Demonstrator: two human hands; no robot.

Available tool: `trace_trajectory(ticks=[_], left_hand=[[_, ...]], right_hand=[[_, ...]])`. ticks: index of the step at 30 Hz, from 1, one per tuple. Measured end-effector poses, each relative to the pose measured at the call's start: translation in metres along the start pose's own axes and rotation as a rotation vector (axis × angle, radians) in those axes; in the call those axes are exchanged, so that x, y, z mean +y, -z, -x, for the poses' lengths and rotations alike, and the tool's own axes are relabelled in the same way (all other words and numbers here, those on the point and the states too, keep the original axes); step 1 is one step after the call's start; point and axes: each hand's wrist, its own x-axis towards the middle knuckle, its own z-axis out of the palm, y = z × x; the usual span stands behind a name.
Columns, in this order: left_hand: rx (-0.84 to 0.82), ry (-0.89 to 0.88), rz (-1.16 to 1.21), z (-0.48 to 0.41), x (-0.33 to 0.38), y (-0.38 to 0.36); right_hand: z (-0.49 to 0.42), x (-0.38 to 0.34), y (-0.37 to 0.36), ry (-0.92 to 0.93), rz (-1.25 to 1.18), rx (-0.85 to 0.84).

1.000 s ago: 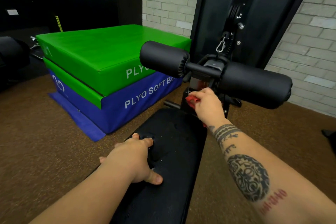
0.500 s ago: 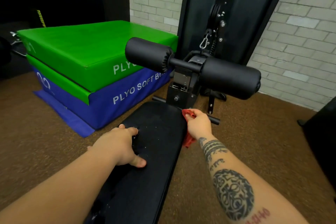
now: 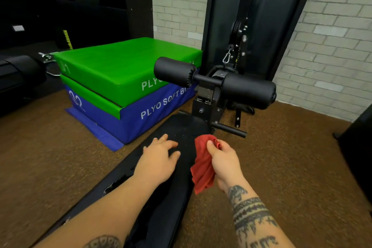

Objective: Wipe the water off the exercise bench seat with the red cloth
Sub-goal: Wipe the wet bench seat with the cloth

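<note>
head view: the red cloth (image 3: 202,165) hangs bunched from the right hand (image 3: 224,163), whose thumb and curled fingers pinch its upper end. its loose tail drapes down over the right edge of the exercise bench seat (image 3: 189,127). the seat is a long black pad that runs from the near left to the far middle of the scene. the left hand (image 3: 159,157) lies flat on the pad just left of the cloth, fingers spread and straight, holding nothing. faint pale specks dot the pad beyond those fingers, too small to say whether they are water. the right forearm (image 3: 249,211) carries dark band tattoos.

at the far end of the seat a black metal post carries two black foam rollers, the left roller (image 3: 174,71) and the right roller (image 3: 248,90). a silver carabiner (image 3: 227,57) hangs above them against a tall black upright (image 3: 261,6).

left of the seat two soft boxes are stacked on the brown floor (image 3: 281,167). the green box (image 3: 124,68) sits on the blue box (image 3: 157,115). white capitals on the blue one read "plyo soft b", the rest hidden by the roller; the green one shows only "plyo". a pale brick wall (image 3: 332,46) stands behind.
</note>
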Motion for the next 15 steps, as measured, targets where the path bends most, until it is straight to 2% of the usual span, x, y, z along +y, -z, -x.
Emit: trace_trajectory(ticks=[2,4,5,9,12,15], left_hand=[[0.0,0.065,0.337,0.012,0.009,0.004],[-0.1,0.193,0.731,0.021,0.017,0.01],[-0.15,0.241,0.855,0.026,0.016,0.013],[-0.129,0.238,1.014,0.04,0.011,0.03],[-0.069,0.27,1.197,0.043,0.007,0.045],[0.105,0.253,1.106,0.042,0.006,0.056]], right_hand=[[0.016,-0.003,-0.012,-0.067,-0.101,-0.07],[0.028,-0.007,-0.019,-0.16,-0.238,-0.155],[0.032,-0.009,-0.023,-0.189,-0.291,-0.19],[0.047,-0.02,-0.031,-0.228,-0.388,-0.297],[0.053,-0.022,-0.035,-0.188,-0.292,-0.372],[0.056,-0.022,-0.04,-0.123,-0.209,-0.359]])
